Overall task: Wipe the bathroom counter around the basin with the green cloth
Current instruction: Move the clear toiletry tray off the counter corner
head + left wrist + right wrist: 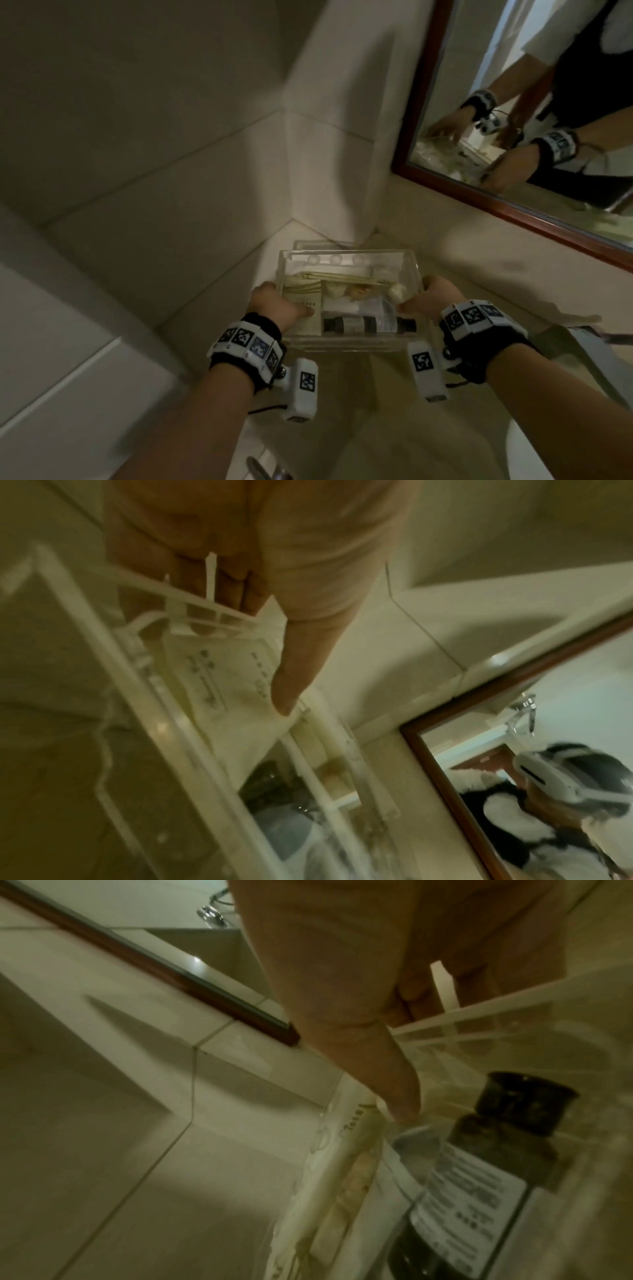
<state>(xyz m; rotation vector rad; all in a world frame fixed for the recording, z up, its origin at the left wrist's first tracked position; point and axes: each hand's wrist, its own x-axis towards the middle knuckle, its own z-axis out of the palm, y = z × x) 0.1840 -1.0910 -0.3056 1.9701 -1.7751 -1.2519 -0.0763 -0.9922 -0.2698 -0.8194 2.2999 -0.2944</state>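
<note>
A clear plastic tray (342,254) of toiletries is in front of me, near the corner of the beige counter (380,431). My left hand (274,301) grips its left end and my right hand (432,294) grips its right end. In the left wrist view the thumb (294,680) lies over the tray's rim (113,669) with fingers curled under it. The right wrist view shows the right thumb (394,1085) inside the rim, beside a dark labelled bottle (496,1153). No green cloth is in view. Whether the tray touches the counter I cannot tell.
Tiled walls (154,137) meet in the corner behind the tray. A wood-framed mirror (513,205) hangs at the right and reflects my arms. A chrome fitting (263,471) pokes in at the bottom edge. A glassy edge (582,356) lies right of my right wrist.
</note>
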